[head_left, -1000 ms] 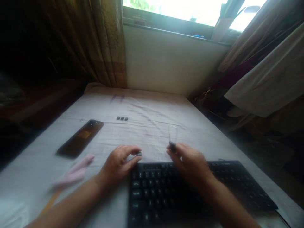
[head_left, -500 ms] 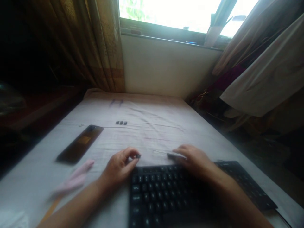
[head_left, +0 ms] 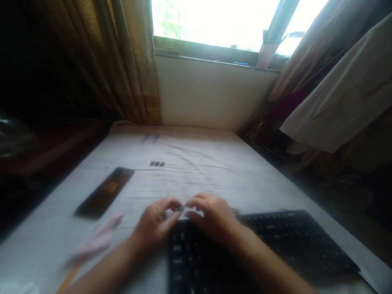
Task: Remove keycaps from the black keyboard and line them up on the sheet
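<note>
My left hand pinches a small dark keycap between thumb and forefinger, just above the top left corner of a black keyboard. My right hand has come in beside it, fingers curled, with its fingertips touching the same keycap. Both hands rest over the keyboard's upper left edge. Three more small dark keycaps lie in a row farther back on the white cloth.
A dark phone lies at the left on the cloth-covered table. A pink object sits near my left forearm. Curtains and a window stand behind, with hanging fabric at the right.
My right hand put down the thin keycap puller tool it held and moved left to meet my left hand at the keycap. The view tilted slightly.
</note>
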### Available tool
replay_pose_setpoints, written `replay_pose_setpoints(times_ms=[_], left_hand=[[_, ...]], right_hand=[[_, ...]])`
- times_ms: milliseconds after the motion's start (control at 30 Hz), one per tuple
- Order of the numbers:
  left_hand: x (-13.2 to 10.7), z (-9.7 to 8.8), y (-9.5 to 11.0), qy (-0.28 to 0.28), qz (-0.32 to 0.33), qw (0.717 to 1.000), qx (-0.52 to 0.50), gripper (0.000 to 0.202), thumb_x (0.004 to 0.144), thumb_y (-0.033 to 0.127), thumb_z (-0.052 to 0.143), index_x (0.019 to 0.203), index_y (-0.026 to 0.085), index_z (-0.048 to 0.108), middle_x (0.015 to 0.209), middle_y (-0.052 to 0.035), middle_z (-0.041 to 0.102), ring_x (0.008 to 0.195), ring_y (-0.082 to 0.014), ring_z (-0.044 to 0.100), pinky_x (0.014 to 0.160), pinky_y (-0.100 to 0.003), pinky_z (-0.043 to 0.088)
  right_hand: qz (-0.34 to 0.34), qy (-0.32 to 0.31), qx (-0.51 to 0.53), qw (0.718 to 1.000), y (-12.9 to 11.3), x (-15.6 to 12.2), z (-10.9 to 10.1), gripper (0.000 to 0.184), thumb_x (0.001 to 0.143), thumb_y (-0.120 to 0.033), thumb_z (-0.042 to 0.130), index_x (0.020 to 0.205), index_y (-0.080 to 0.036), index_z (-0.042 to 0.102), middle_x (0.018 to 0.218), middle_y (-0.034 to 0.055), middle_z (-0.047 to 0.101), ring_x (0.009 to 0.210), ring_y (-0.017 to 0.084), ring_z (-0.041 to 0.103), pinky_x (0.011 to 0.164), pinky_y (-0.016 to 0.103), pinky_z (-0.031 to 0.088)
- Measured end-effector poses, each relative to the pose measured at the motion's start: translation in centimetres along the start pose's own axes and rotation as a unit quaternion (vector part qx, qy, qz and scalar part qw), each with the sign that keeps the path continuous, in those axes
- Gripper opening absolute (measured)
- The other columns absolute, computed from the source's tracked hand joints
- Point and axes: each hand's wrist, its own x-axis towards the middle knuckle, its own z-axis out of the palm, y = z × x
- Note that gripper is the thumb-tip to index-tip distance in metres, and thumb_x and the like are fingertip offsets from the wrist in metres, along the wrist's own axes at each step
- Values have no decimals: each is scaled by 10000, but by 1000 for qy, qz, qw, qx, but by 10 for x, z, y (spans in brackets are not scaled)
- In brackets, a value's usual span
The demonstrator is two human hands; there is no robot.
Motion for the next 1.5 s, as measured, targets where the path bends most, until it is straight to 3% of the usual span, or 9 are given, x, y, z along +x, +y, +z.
replay_pose_setpoints(times_ms=[200, 333, 433, 533, 667, 800, 1100, 1500], left_hand=[[-1, 1, 0, 15, 18, 1000, -3, 131, 866, 221, 552, 978, 239, 617, 855, 9, 709, 789, -154, 679, 731, -278, 539], [0, 0, -5, 41, 1, 999, 5, 206, 854, 233, 561, 1059, 253, 576, 886, 10, 724, 798, -162, 693, 710, -281, 562], [4, -2, -15, 93, 6, 994, 60, 322, 840, 234, 561, 1160, 245, 526, 992, -38, 726, 922, -209, 684, 820, -372, 557], [8, -4, -27, 120, 21, 985, 118, 278, 836, 236, 546, 1112, 236, 575, 1061, -82, 704, 1022, -257, 650, 911, -461, 512], [10, -4, -33, 103, -9, 987, 122, 242, 833, 232, 541, 1067, 227, 604, 1009, -86, 711, 979, -261, 664, 882, -450, 530], [10, -4, -33, 91, -31, 989, 116, 232, 821, 226, 543, 1040, 230, 618, 982, -83, 713, 956, -268, 666, 857, -448, 537], [9, 1, -34, 68, -44, 989, 126, 237, 829, 223, 534, 1050, 218, 620, 1009, -74, 707, 984, -257, 646, 1007, -528, 415], [9, -1, -33, 68, -32, 988, 134, 223, 828, 220, 538, 1032, 214, 629, 997, -76, 707, 972, -255, 643, 973, -495, 448]], right_hand=[[-13, -1, 2, 1000, -5, 7, 3, 97, 820, -245, 644, 843, -234, 738, 776, 21, 719, 666, 144, 646, 621, 224, 464], [-13, -16, 43, 999, -3, 22, -1, 107, 756, -167, 658, 802, -222, 738, 749, 7, 720, 626, 126, 634, 617, 210, 469], [20, -18, 58, 998, 12, 49, -2, 108, 747, -170, 651, 779, -215, 743, 717, 3, 723, 618, 128, 634, 606, 212, 465], [78, 0, 38, 996, 32, 87, 3, 139, 788, -225, 630, 850, -221, 755, 771, 13, 744, 689, 144, 658, 646, 221, 466], [91, 3, 23, 996, 46, 131, 22, 176, 818, -238, 601, 895, -219, 758, 842, 31, 759, 751, 163, 684, 680, 229, 468], [90, -11, 0, 996, 42, 152, 39, 187, 823, -246, 593, 911, -230, 758, 906, 44, 758, 840, 187, 689, 722, 237, 467], [114, -54, -64, 990, 36, 176, 51, 230, 834, -272, 563, 969, -248, 748, 988, 63, 744, 937, 203, 666, 766, 241, 448], [109, -72, -92, 987, 36, 179, 56, 259, 845, -280, 532, 1004, -255, 735, 1024, 71, 732, 971, 209, 654, 784, 254, 445]])
